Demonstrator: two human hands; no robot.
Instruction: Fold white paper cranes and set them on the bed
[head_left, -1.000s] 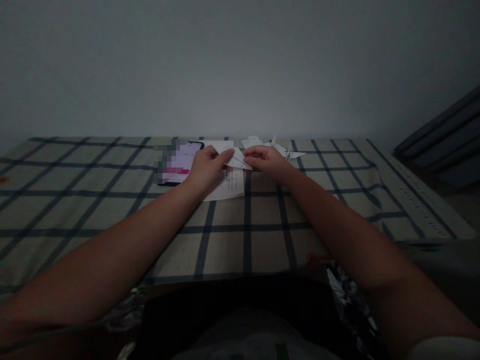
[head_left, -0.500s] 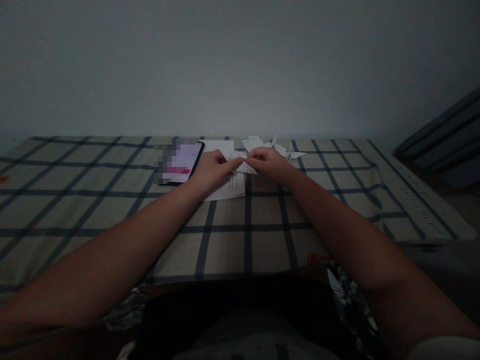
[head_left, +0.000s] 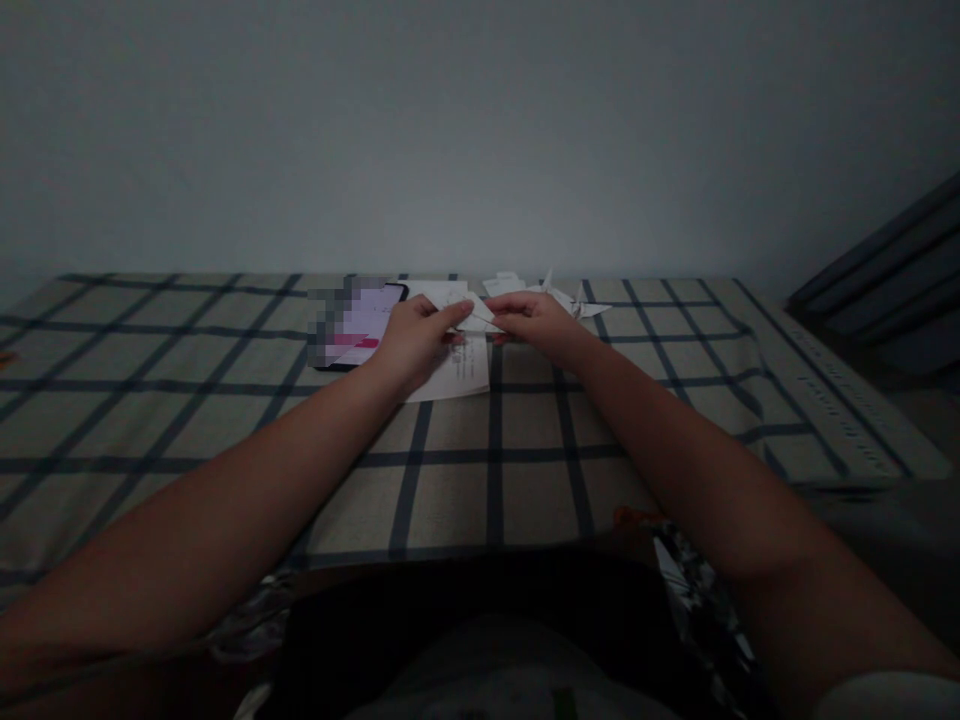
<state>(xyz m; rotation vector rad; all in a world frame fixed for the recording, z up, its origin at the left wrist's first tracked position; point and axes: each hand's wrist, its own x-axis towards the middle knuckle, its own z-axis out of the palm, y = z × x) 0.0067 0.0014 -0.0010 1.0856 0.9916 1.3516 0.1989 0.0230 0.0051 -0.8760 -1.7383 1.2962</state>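
Observation:
A small piece of folded white paper [head_left: 477, 316] is held just above the table between my two hands. My left hand [head_left: 421, 335] pinches its left side, thumb on top and fingers beneath. At the right end, the thumb and fingers of my right hand [head_left: 534, 318] close on the paper's edge. Below it lies a printed white sheet [head_left: 469, 375], partly covered by my left hand. Just beyond my right hand are folded white paper pieces [head_left: 592, 309] with pointed tips, partly hidden by that hand.
A phone [head_left: 364, 325] with a lit screen, partly pixelated, lies left of my left hand. The table wears a checked cloth [head_left: 457, 490] and meets a plain wall [head_left: 480, 140] at the back. Dark grey folded fabric [head_left: 892, 275] hangs at the far right.
My hands have shifted slightly apart, and the folded paper has turned so that more of its flat face shows. The phone and the other papers stay in place.

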